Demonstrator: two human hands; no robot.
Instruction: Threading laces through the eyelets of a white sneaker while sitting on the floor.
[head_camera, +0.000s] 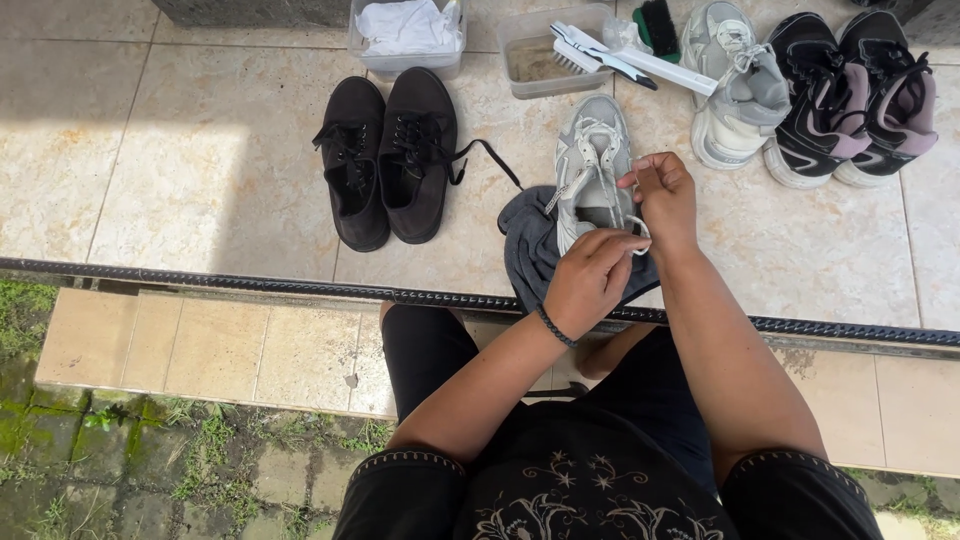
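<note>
While both hands work at its heel end, a pale grey sneaker (590, 170) lies toe-away on a dark grey cloth (530, 250) spread over the tiled floor (220, 150), just past a dark metal strip at the step's edge. The left hand (590, 280), with a dark band at its wrist, has its fingers (618, 243) curled together and pinching a white lace (638, 228) beside the shoe's opening. The right hand (662, 195) is raised just above it, thumb and forefinger pressed together on another part of the same lace, the other fingers bent loosely.

To the left of the grey sneaker stands a pair of black lace-up shoes (390, 160), one lace trailing toward the cloth. Behind are two clear plastic tubs: one (405, 35) holding white cloth, one (545, 55) with murky water and brushes (600, 50) across its rim. A second grey sneaker (740, 85) and a pair of black-and-mauve sneakers (850, 95) sit to the right.
</note>
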